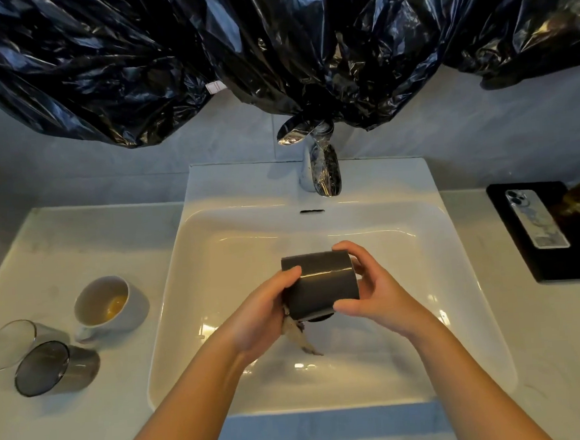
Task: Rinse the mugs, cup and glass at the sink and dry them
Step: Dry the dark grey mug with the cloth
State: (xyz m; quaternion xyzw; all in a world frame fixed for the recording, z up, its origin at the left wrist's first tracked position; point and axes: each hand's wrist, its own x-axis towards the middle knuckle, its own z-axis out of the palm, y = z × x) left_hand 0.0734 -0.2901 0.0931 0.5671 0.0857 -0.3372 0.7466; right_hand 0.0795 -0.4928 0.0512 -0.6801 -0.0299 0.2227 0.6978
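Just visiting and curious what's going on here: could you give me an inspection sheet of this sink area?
Surface: white counter, white sink.
Job's things: dark mug tipped over the sink, brownish liquid spilling out; white cup, clear glass, smoky tumbler on left counter.
Clutter: phone on black tray, right.
Hands: left hand and right hand grip the dark mug.
Cables: nothing seen.
Surroundings: tap; black plastic sheeting above.
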